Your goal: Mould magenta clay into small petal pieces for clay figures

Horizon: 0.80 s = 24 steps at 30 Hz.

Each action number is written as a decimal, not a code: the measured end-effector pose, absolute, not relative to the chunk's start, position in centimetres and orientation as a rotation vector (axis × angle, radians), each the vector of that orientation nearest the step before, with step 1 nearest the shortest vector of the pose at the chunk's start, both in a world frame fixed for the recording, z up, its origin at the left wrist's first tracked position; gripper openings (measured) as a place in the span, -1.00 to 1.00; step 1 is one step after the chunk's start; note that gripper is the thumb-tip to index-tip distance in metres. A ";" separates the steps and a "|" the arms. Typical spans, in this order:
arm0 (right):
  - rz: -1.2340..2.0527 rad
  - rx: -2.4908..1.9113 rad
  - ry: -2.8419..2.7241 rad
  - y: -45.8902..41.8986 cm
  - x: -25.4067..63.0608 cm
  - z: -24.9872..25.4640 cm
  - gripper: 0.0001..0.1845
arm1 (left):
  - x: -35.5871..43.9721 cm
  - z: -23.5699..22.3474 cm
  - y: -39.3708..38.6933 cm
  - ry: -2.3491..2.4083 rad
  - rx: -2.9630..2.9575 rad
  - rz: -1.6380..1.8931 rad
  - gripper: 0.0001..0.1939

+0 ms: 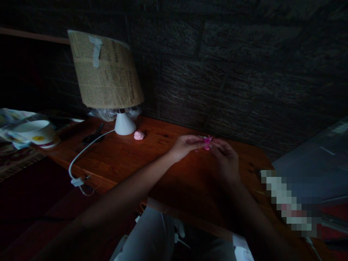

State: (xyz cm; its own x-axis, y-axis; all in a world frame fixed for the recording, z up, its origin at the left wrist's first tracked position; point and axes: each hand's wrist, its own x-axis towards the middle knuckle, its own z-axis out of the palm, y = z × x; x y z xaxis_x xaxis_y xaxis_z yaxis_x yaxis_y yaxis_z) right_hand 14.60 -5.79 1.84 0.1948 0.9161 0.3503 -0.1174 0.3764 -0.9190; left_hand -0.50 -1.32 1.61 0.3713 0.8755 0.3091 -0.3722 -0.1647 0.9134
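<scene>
Above the far side of the wooden table [174, 185], my two hands meet at a small bright pink piece [208, 142] with thin pointed bits, like a little flower; its exact kind is too small to make out. My left hand [185, 146] pinches it from the left between thumb and fingers. From the right, my right hand [225, 157] has its fingertips closed on the same piece. A whitish bit shows beside it at the left fingertips. Further left on the table, near the lamp's foot, lies a pale pink crumpled lump [139, 135].
A lamp with a newsprint shade [108, 72] stands at the back left, its white cord [81, 152] hanging over the front edge. Scissors [94, 136] lie beside it. A white paper tub [38, 132] sits at the left end. A dark brick wall [231, 72] rises behind.
</scene>
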 end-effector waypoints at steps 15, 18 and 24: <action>0.921 -0.930 -1.115 -5.8 14.7 2.1 -0.71 | -0.2 1.3 -1.4 0.529 1.225 1.222 -0.60; 0.955 -0.896 -1.069 -5.8 14.7 2.1 -0.70 | -0.1 1.2 -1.4 0.502 1.187 1.176 -0.55; 1.068 -0.902 -1.004 -5.6 14.9 1.9 -0.69 | 0.2 1.0 -1.3 0.470 1.038 1.131 -0.57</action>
State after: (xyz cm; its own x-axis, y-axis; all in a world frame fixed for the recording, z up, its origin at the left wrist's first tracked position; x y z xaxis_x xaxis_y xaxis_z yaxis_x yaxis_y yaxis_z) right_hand 14.92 -5.63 1.91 0.1663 0.9649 0.2031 -0.2622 0.2418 -0.9342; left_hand 0.18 -1.30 1.00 0.3980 0.8999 0.1782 -0.5083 0.0546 0.8595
